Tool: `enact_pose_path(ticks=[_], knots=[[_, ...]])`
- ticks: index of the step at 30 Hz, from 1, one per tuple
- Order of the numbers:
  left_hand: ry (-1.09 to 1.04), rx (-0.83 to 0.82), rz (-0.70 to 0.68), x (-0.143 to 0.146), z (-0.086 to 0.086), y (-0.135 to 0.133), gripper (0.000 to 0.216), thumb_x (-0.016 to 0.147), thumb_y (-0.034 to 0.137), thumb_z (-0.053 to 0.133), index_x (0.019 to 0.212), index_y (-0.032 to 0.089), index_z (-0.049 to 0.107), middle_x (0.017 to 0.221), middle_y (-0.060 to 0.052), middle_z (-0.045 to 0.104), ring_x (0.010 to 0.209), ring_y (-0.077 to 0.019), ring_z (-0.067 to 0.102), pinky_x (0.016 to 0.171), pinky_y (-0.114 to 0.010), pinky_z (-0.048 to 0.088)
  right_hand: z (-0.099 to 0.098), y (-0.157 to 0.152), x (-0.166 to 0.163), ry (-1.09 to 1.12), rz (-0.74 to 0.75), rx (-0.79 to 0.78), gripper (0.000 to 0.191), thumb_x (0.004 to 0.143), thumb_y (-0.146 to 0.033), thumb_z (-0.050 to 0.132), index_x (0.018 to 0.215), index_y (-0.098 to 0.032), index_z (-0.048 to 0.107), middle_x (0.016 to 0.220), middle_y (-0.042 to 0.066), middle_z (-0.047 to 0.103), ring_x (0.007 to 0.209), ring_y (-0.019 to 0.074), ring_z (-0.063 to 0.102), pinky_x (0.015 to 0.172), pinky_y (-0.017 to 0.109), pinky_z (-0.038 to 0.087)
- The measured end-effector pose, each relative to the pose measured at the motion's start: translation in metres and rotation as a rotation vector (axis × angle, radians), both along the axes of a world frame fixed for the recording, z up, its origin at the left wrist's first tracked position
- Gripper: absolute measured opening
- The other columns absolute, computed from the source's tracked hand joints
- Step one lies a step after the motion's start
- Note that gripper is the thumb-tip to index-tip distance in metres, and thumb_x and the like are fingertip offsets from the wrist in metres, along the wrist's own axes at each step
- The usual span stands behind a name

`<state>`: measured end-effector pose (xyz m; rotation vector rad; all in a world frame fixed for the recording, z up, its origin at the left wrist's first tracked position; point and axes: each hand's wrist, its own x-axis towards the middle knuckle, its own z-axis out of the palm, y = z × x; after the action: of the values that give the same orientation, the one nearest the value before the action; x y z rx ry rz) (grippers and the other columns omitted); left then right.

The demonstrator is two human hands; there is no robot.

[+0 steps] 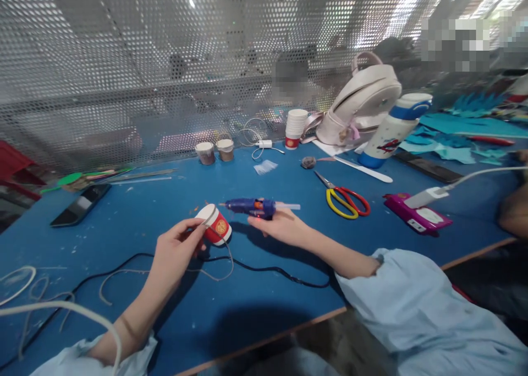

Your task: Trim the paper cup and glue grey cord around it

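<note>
My left hand (pixel 177 246) pinches a small red and white paper cup (pixel 221 230) near its rim, tilted over the blue table. A thin grey cord (pixel 231 263) runs from these fingers, past the cup and down onto the tabletop. To the right, my right hand (pixel 280 224) is wrapped round a blue hot glue gun (pixel 249 206). A clear glue stick (pixel 291 206) pokes out of its back end. The nozzle points left, just above the cup and close to its rim. My fingertips on the cup's far side are partly hidden.
Red-and-yellow scissors (pixel 346 200) lie right of the glue gun. Behind stand stacked paper cups (pixel 296 128), a backpack (pixel 358 103) and a bottle (pixel 390 134). A black cable (pixel 268 268) crosses the table (pixel 256 310). A phone (pixel 80 205) lies left, a magenta power bank (pixel 416 213) right.
</note>
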<state>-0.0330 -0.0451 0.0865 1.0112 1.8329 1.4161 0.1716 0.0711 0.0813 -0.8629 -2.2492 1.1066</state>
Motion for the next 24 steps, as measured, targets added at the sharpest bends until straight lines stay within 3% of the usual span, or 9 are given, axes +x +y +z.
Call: enact_pose_path(ticks=[6,12,17,20,24], knots=[[0.018,0.015,-0.025,0.001,0.001,0.0,0.042,0.066,0.045,0.072,0.091,0.011,0.069,0.053,0.0,0.063,0.05,-0.0115,0.053,0.051,-0.023,0.042,0.012,-0.035,0.0,0.027,0.017,0.145,0.021,0.084,-0.037,0.06,0.075,-0.019,0.054,0.066,-0.002,0.059,0.055,0.01,0.05,0.053,0.022,0.037],[0.005,0.011,-0.048,-0.002,-0.002,-0.001,0.041,0.067,0.043,0.071,0.093,0.012,0.068,0.052,0.001,0.063,0.048,-0.0113,0.052,0.05,-0.022,0.041,0.009,-0.034,-0.002,-0.028,-0.012,0.218,0.023,0.087,-0.037,0.059,0.075,-0.019,0.054,0.066,0.0,0.061,0.054,0.0111,0.052,0.051,0.022,0.035],[0.012,-0.055,-0.038,0.0,-0.002,-0.002,0.046,0.069,0.047,0.069,0.098,0.012,0.068,0.042,0.002,0.057,0.037,-0.0089,0.042,0.04,-0.019,0.029,-0.005,-0.037,-0.002,0.012,0.075,0.366,0.016,0.088,-0.033,0.058,0.084,-0.018,0.058,0.073,0.003,0.067,0.059,0.0128,0.059,0.055,0.022,0.039],[0.018,-0.055,-0.048,0.001,-0.002,-0.003,0.046,0.07,0.047,0.069,0.1,0.013,0.068,0.04,0.003,0.055,0.037,-0.0092,0.043,0.039,-0.018,0.029,-0.012,-0.036,-0.001,0.047,0.1,0.449,0.016,0.088,-0.033,0.058,0.09,-0.017,0.06,0.077,0.004,0.069,0.061,0.0137,0.062,0.055,0.023,0.039],[0.039,-0.048,-0.067,0.0,-0.001,-0.003,0.044,0.072,0.049,0.069,0.099,0.014,0.069,0.042,0.004,0.055,0.038,-0.0102,0.047,0.04,-0.019,0.031,-0.011,-0.033,0.0,0.059,0.11,0.432,0.016,0.091,-0.033,0.055,0.088,-0.017,0.058,0.08,0.005,0.071,0.063,0.0139,0.064,0.056,0.022,0.041]])
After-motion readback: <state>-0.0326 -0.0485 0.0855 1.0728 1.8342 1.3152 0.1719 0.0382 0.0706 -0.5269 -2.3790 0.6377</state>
